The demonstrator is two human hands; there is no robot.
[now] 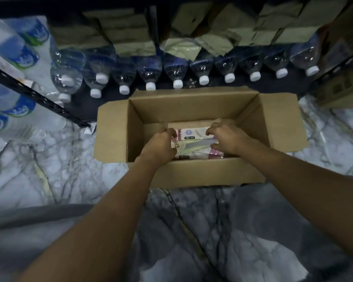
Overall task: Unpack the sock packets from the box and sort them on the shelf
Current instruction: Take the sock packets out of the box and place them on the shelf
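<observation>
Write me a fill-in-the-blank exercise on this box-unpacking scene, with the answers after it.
1. The left hand and the right hand both grip sock packets ____ the cardboard box.
2. The box's top is ____.
3. The water bottles in a row beyond the box have ____ caps.
Missing words: inside; open; white.

Pink-and-white sock packets (194, 139) flat at bottom of open cardboard box (192, 104).

matt brown cardboard box (192, 104), glossy plastic sock packets (194, 139), clear plastic bottles (149, 72), polished marble floor (49, 159)
</observation>
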